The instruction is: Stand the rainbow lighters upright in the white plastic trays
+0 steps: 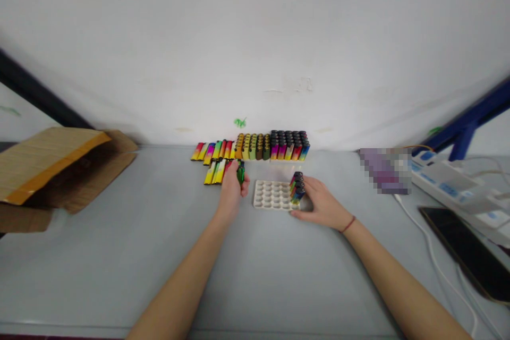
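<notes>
My left hand [232, 191] is closed around a green lighter [241, 172], just left of the white tray. The white tray [271, 197], with rows of round-edged slots, lies flat on the table. A short row of lighters [297, 187] with dark tops stands upright in its right-hand end. My right hand [322, 204] grips that end of the tray, thumb at the near corner and fingers behind the standing lighters, partly hidden. Loose colourful lighters [215, 171] lie flat on the table beyond and left of my left hand.
Behind the tray, yellow-topped lighters [253, 147] and a block of black-topped lighters [290, 144] stand upright near the wall. An open cardboard box [51, 170] sits at left. A blurred-out item [384, 170], a power strip [454, 186], cables and a phone [466, 249] are at right.
</notes>
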The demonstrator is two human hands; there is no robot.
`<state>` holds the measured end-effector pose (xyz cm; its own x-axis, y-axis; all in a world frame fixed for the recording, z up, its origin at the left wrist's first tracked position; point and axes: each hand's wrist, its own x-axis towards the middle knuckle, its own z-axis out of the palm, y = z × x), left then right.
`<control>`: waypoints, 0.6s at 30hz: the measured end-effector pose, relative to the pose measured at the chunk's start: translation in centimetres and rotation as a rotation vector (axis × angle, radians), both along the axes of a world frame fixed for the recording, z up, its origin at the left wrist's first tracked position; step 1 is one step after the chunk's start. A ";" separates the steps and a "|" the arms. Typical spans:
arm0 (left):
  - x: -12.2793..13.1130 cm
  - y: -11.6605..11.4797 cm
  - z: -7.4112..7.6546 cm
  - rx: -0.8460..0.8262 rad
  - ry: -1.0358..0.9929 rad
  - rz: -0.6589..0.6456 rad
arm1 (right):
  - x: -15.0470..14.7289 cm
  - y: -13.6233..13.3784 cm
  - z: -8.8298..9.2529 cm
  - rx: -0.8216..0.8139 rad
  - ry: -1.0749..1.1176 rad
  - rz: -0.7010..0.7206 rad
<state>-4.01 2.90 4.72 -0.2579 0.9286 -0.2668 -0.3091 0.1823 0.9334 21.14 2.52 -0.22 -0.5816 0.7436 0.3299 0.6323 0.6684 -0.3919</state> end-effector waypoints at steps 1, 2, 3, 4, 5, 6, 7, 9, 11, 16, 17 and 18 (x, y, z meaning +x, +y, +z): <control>0.2 0.0 -0.2 0.013 -0.001 0.012 | 0.0 0.0 0.0 0.000 -0.002 -0.001; 0.4 0.0 -0.3 0.028 0.003 0.020 | 0.0 0.0 0.0 0.000 -0.004 -0.002; 0.6 -0.1 -0.4 0.043 0.006 0.022 | 0.0 0.0 0.0 0.000 -0.005 -0.004; 0.7 -0.1 -0.6 0.053 0.006 0.016 | 0.0 0.0 0.0 -0.001 -0.005 -0.006; 0.8 -0.2 -0.6 0.058 0.002 0.007 | 0.0 0.0 0.0 -0.001 -0.005 -0.007; 0.9 -0.2 -0.7 0.060 -0.007 -0.003 | 0.0 0.0 0.0 -0.001 -0.004 -0.007; 0.9 -0.3 -0.7 0.057 -0.018 -0.013 | 0.0 0.0 0.0 -0.001 -0.002 -0.007; 0.9 -0.4 -0.7 0.045 -0.038 -0.030 | 0.0 0.0 0.0 0.001 0.003 -0.008; 0.9 -0.4 -0.6 0.029 -0.046 -0.026 | 0.0 0.0 0.0 0.003 0.003 -0.008; 0.9 -0.5 -0.3 -0.023 -0.057 0.008 | 0.0 0.0 -0.1 0.009 -0.009 -0.002; 0.9 -0.5 -0.3 -0.026 -0.069 0.009 | 0.0 0.0 -0.1 0.011 -0.009 -0.001; 0.9 -0.5 -0.2 -0.027 -0.082 0.013 | 0.0 0.1 -0.1 0.013 -0.008 -0.001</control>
